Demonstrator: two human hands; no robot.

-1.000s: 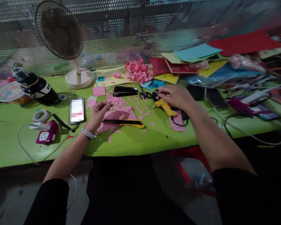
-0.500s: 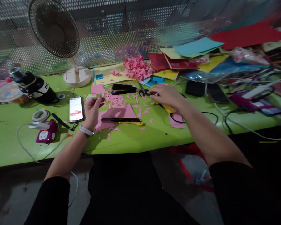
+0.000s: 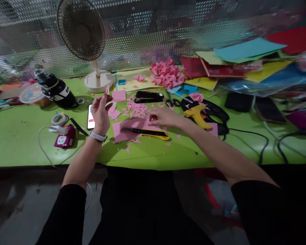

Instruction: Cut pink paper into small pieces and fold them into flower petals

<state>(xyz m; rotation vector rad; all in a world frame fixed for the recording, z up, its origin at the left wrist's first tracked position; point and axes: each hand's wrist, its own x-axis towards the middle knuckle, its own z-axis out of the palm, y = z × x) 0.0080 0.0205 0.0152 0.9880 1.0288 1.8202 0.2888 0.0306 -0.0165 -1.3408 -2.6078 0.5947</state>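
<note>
My left hand (image 3: pixel 101 114), with a white band on its wrist, is raised beside the phone (image 3: pixel 91 117). Its thumb and fingers pinch a small folded piece of pink paper (image 3: pixel 107 90) that points upward. My right hand (image 3: pixel 164 117) hovers over a pink paper sheet (image 3: pixel 119 131), fingers half curled and slightly apart, with nothing seen in them. A yellow utility knife (image 3: pixel 154 133) lies across that sheet, below the right hand. Behind the hand are scissors (image 3: pixel 172 102), a black stapler (image 3: pixel 149 97) and pink paper scraps (image 3: pixel 136 108).
A pile of folded pink pieces (image 3: pixel 167 73) sits at the back. On the right are a yellow glue gun (image 3: pixel 197 115), coloured sheets (image 3: pixel 247 51) and cables. A fan (image 3: pixel 98 81), black bottle (image 3: pixel 57 90), tape roll (image 3: pixel 59 119) and purple adapter (image 3: pixel 65 137) stand left.
My right hand has left the scissors and moved left and nearer over the pink sheet. My left hand has risen slightly with the pink paper. The camera view has turned a little left.
</note>
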